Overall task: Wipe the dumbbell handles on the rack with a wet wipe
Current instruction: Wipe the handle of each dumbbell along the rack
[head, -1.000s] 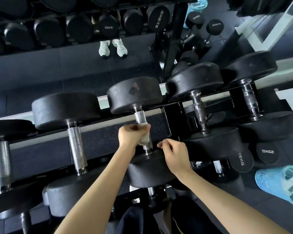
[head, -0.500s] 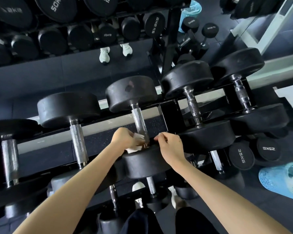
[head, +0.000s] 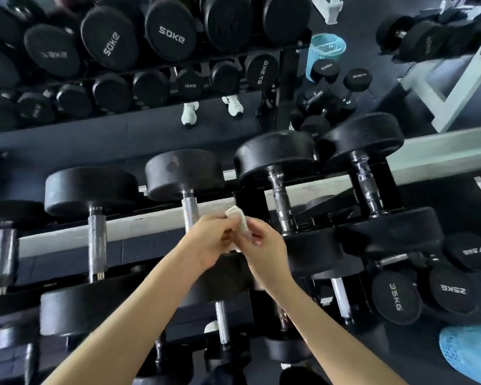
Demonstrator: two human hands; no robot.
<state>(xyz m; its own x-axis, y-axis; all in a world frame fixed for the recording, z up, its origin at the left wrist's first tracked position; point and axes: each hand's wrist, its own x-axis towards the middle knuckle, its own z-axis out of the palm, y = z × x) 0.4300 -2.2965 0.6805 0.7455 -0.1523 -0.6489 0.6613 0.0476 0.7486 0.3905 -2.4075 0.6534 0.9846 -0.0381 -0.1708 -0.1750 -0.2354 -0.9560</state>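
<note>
**White wet wipe lifted clear of the handle**

Half a second back, sat wrapped round the low end of the middle handle under the left grip, hard against the near head. Now held up just in front of that handle, apparently free of the steel. Left grip closed on the lower end. Right grip closed too, nipping the upper part with its fingertips. Nothing else in either one.

Reads as a pause between strokes: most likely turning or refolding to a fresh face, with the middle handle probably finished. Only a judgement.

Small, pale and bunched into a thick fold, with one rounded end poking up above the fingers. Slightly blurred, so impossible to tell how damp or soiled.

Knurled silver steel on the middle handle, running between two black rubber heads, with the lower stretch hidden behind the left grip. Similar knurled left-hand handle and a shinier chromed handle lined up on either side along the rack. No telling which of these have already been wiped.
</note>
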